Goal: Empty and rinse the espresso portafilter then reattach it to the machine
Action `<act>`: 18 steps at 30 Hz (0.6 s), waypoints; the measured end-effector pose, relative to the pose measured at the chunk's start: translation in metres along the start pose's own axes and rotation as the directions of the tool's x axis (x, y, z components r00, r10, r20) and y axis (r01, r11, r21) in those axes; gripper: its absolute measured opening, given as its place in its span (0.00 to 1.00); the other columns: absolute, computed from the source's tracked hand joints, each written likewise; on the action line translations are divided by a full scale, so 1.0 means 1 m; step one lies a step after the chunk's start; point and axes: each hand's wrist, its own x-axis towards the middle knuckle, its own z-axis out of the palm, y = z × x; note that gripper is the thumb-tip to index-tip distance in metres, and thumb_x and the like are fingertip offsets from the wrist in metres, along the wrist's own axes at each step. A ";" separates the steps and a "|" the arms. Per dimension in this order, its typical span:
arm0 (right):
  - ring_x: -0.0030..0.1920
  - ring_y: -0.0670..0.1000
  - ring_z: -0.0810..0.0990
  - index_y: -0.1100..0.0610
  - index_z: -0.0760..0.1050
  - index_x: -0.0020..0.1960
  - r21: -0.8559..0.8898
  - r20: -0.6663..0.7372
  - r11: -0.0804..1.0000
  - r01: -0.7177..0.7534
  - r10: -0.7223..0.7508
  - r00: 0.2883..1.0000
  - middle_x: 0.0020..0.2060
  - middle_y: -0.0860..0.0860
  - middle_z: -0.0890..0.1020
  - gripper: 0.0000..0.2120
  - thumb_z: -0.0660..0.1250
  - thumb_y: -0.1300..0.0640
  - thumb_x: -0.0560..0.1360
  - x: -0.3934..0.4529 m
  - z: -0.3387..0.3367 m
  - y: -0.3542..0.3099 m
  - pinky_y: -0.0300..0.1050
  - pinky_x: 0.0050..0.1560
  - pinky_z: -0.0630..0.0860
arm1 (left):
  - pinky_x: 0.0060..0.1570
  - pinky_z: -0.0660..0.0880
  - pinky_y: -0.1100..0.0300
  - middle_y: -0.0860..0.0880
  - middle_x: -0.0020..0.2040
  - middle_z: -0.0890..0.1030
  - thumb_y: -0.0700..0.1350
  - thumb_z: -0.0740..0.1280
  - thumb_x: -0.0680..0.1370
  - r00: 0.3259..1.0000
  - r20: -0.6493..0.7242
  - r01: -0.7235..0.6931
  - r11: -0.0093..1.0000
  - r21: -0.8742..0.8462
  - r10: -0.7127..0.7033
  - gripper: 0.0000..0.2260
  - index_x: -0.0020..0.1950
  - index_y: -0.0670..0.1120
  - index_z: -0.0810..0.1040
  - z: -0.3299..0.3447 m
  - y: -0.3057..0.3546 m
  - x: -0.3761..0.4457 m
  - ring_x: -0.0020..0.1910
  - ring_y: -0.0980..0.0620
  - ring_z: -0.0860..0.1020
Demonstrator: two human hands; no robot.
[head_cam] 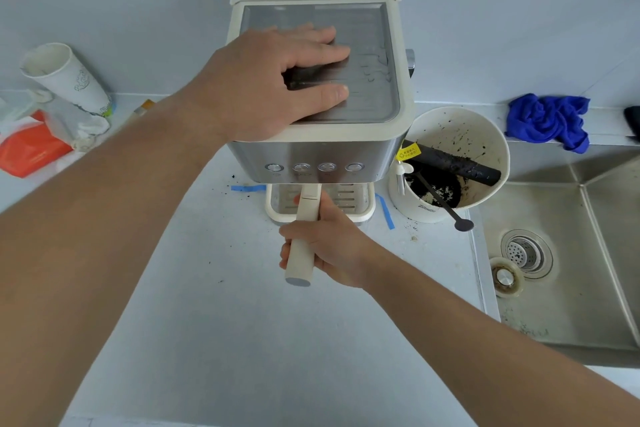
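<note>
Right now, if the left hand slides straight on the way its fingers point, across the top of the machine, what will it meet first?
The left hand lies flat on the espresso machine's metal top tray, fingers pointing right. It would probably meet the tray's raised cream rim first; the tray between looks free.

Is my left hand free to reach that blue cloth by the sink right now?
Probably not easily: the left hand presses flat on the espresso machine, which stands between it and the blue cloth behind the sink.
</note>
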 end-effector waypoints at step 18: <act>0.57 0.54 0.84 0.51 0.82 0.55 -0.189 -0.210 0.978 0.088 -0.128 0.969 0.54 0.54 0.87 0.08 0.67 0.60 0.79 -0.058 -0.029 -0.020 0.48 0.66 0.75 | 0.55 0.61 0.80 0.53 0.56 0.81 0.52 0.68 0.76 0.995 -0.096 -0.044 0.998 -0.043 0.040 0.13 0.57 0.49 0.82 0.000 0.014 -0.010 0.58 0.78 0.68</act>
